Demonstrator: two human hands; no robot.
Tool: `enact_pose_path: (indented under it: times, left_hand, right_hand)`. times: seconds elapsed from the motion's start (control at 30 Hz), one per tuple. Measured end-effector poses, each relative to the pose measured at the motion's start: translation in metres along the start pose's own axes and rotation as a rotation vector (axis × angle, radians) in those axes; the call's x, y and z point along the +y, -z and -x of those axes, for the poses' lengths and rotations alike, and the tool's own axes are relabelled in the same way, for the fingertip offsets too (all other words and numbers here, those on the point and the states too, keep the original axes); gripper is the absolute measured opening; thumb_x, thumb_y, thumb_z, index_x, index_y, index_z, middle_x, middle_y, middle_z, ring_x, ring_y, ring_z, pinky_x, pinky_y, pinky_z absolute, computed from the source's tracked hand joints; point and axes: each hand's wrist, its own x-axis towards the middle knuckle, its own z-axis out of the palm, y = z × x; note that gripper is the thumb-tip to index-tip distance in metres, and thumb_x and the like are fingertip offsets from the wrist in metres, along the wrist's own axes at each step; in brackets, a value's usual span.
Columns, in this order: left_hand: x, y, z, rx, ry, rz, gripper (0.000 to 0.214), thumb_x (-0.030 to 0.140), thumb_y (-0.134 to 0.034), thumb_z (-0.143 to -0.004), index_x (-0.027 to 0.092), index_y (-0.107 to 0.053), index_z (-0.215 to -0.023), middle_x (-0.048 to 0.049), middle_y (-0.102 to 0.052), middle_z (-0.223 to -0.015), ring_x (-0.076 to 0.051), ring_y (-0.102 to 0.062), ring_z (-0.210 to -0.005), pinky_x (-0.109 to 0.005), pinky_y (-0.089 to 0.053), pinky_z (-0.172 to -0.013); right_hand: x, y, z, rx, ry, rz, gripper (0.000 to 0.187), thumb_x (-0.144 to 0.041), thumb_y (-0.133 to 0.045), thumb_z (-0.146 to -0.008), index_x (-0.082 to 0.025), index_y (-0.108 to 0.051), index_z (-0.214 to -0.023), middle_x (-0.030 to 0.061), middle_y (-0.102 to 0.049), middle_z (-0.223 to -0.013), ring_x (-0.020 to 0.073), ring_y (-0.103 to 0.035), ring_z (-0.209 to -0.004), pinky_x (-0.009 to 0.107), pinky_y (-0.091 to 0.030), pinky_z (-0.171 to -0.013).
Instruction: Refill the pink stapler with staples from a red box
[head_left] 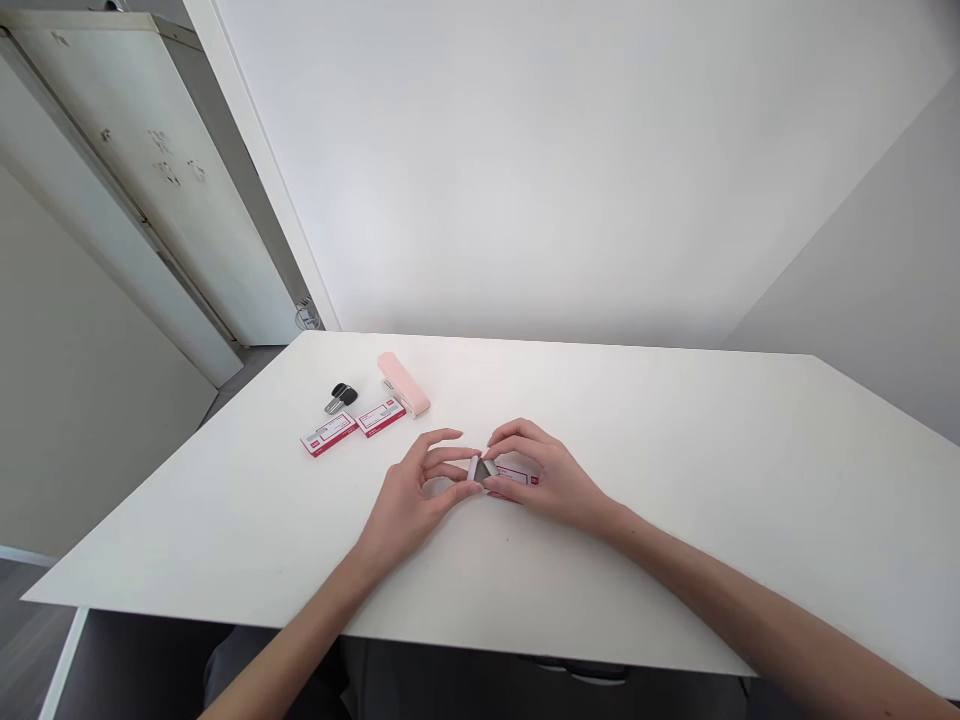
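Note:
Near the middle of the table's front half, a small red-and-white box (pixel 514 474) lies between my two hands, its grey inside showing at the left end. My left hand (pixel 411 500) pinches the flap at that end between thumb and fingers. From the other side, my right hand (pixel 553 478) grips the box with thumb and fingertips and covers part of it. Whether anything lies inside the box cannot be made out.
Left of my hands lie two similar flat boxes, a left box (pixel 330 434) and a right box (pixel 381 416). A pink stapler (pixel 405 384) and black-headed keys (pixel 342 396) lie just behind them. A white wall (pixel 525 200) rises behind the white table (pixel 675 440).

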Motion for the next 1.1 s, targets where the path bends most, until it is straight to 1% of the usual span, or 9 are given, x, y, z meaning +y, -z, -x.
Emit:
enact_pose_path:
  times: [0.27,0.47,0.53,0.6,0.67,0.73,0.9,1.0,1.1]
  left_hand:
    - [-0.002,-0.001,0.0,-0.045,0.037,0.08,0.055,0.052,-0.076,-0.092,0.029,-0.052,-0.137,-0.0115,-0.074,-0.14,-0.03,-0.08,-0.112,-0.05,-0.065,-0.101]
    - [-0.005,-0.002,-0.001,0.079,0.048,0.024,0.047,0.046,-0.077,-0.092,0.029,-0.055,-0.13,-0.007,-0.076,-0.135,-0.027,-0.081,-0.108,-0.047,-0.064,-0.101]
    - [-0.007,-0.001,0.0,0.142,0.051,-0.022,0.045,0.046,-0.077,-0.092,0.029,-0.056,-0.127,-0.0055,-0.077,-0.133,-0.026,-0.081,-0.105,-0.046,-0.064,-0.1]
    - [-0.008,0.0,0.0,0.187,0.038,-0.074,0.043,0.047,-0.078,-0.091,0.03,-0.057,-0.125,-0.0038,-0.078,-0.131,-0.026,-0.081,-0.104,-0.045,-0.063,-0.1]
    - [-0.01,0.001,0.001,0.198,0.008,-0.136,0.043,0.048,-0.079,-0.09,0.031,-0.06,-0.125,-0.002,-0.081,-0.125,-0.026,-0.08,-0.105,-0.045,-0.063,-0.099]
    - [-0.012,0.001,0.002,0.195,-0.023,-0.205,0.042,0.05,-0.079,-0.091,0.032,-0.064,-0.125,-0.0008,-0.082,-0.12,-0.027,-0.079,-0.109,-0.046,-0.063,-0.099]
    - [-0.015,0.001,0.002,0.196,-0.069,-0.344,0.026,0.054,-0.078,-0.091,0.035,-0.08,-0.109,0.0018,-0.082,-0.12,-0.03,-0.075,-0.113,-0.05,-0.06,-0.103]
    - [-0.016,0.0,0.002,0.172,-0.088,-0.353,0.017,0.051,-0.076,-0.092,0.036,-0.083,-0.096,0.0022,-0.082,-0.12,-0.03,-0.075,-0.111,-0.054,-0.058,-0.108]
    - [-0.015,-0.001,0.003,0.148,-0.085,-0.351,0.017,0.05,-0.075,-0.093,0.036,-0.084,-0.09,0.0019,-0.082,-0.121,-0.03,-0.076,-0.109,-0.055,-0.059,-0.107]
  right_hand:
    - [-0.007,0.0,-0.001,0.008,-0.075,-0.075,0.022,-0.049,-0.076,-0.096,-0.032,-0.078,-0.11,0.0082,-0.069,-0.121,0.0272,-0.07,-0.11,0.045,-0.061,-0.094]
    - [-0.006,0.006,-0.004,0.036,-0.148,-0.08,0.023,-0.047,-0.061,-0.106,-0.029,-0.074,-0.109,0.0077,-0.073,-0.114,0.0248,-0.069,-0.1,0.044,-0.058,-0.092]
    - [-0.003,0.007,-0.004,0.011,-0.137,-0.02,0.022,-0.046,-0.066,-0.103,-0.03,-0.072,-0.115,0.0077,-0.073,-0.119,0.0265,-0.068,-0.107,0.045,-0.058,-0.095]
    - [0.002,0.008,-0.003,-0.031,-0.119,0.065,0.029,-0.044,-0.073,-0.098,-0.031,-0.07,-0.123,0.0082,-0.071,-0.126,0.0292,-0.066,-0.117,0.048,-0.057,-0.099]
    - [0.006,0.008,-0.002,-0.069,-0.107,0.134,0.033,-0.041,-0.076,-0.096,-0.032,-0.07,-0.127,0.0086,-0.071,-0.128,0.0311,-0.064,-0.123,0.051,-0.056,-0.102]
    - [0.009,0.008,-0.001,-0.093,-0.103,0.157,0.031,-0.038,-0.076,-0.096,-0.033,-0.071,-0.126,0.0085,-0.072,-0.126,0.0315,-0.063,-0.122,0.053,-0.057,-0.103]
    - [0.011,0.008,0.0,-0.127,-0.124,0.119,0.03,-0.039,-0.076,-0.097,-0.036,-0.073,-0.127,0.0072,-0.071,-0.126,0.0306,-0.065,-0.12,0.051,-0.059,-0.099]
    - [0.011,0.008,0.001,-0.131,-0.132,0.102,0.031,-0.039,-0.077,-0.096,-0.036,-0.074,-0.126,0.0065,-0.071,-0.127,0.0296,-0.065,-0.12,0.049,-0.059,-0.099]
    - [0.01,0.007,0.001,-0.137,-0.135,0.089,0.029,-0.039,-0.077,-0.096,-0.035,-0.074,-0.125,0.0067,-0.07,-0.127,0.0293,-0.065,-0.119,0.049,-0.06,-0.097]
